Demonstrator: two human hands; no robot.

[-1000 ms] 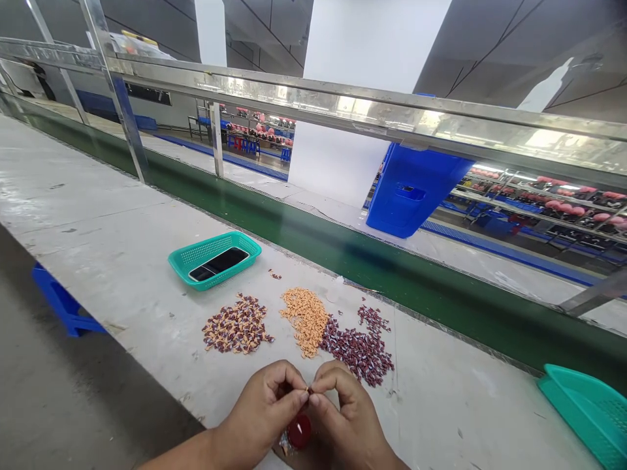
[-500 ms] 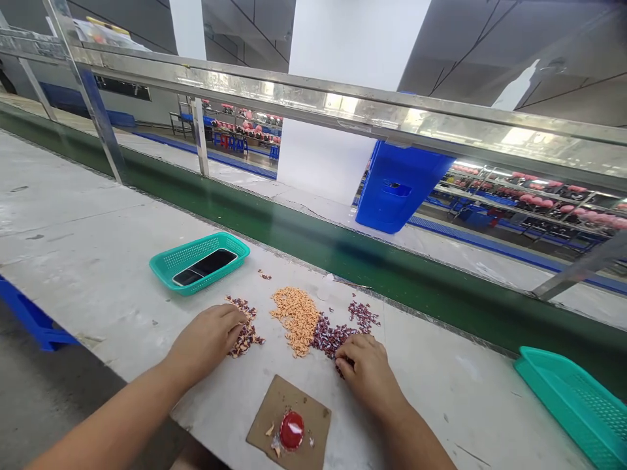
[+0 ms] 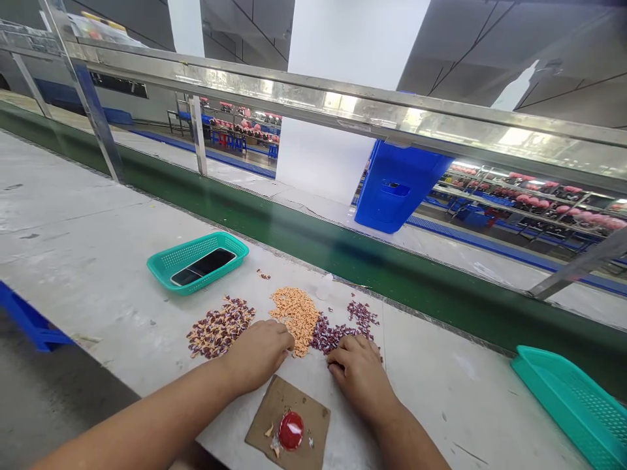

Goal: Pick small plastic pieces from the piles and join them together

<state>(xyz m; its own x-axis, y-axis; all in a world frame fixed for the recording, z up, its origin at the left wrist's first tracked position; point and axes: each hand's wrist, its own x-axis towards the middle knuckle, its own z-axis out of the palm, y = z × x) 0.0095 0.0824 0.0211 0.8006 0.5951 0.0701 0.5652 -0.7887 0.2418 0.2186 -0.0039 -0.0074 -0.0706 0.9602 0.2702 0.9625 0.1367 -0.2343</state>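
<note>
My left hand (image 3: 260, 351) is at the near left edge of a pile of small orange pieces (image 3: 295, 310), fingers curled together; whatever is between the fingertips is hidden. My right hand (image 3: 361, 367) rests at the near edge of a pile of small dark purple-and-white pieces (image 3: 327, 334), its thumb and fingers closed, and I cannot make out what they hold. Left of my left hand lies a heap of orange-and-purple pieces (image 3: 215, 328). Between my forearms, a red dome-shaped object (image 3: 291, 431) sits on a brown cardboard square (image 3: 262, 418) with a few scraps beside it.
A green basket (image 3: 164, 264) holding a smartphone (image 3: 208, 264) stands at the left. Another green basket (image 3: 553, 385) is at the right edge. Behind the worktop run a green belt (image 3: 294, 232) and a metal rail (image 3: 274, 85). A blue crate (image 3: 396, 189) stands beyond the belt.
My left hand has moved right, from the orange-and-purple heap to the orange pile, uncovering more of the heap. My right hand has shifted slightly left and down by the purple pile.
</note>
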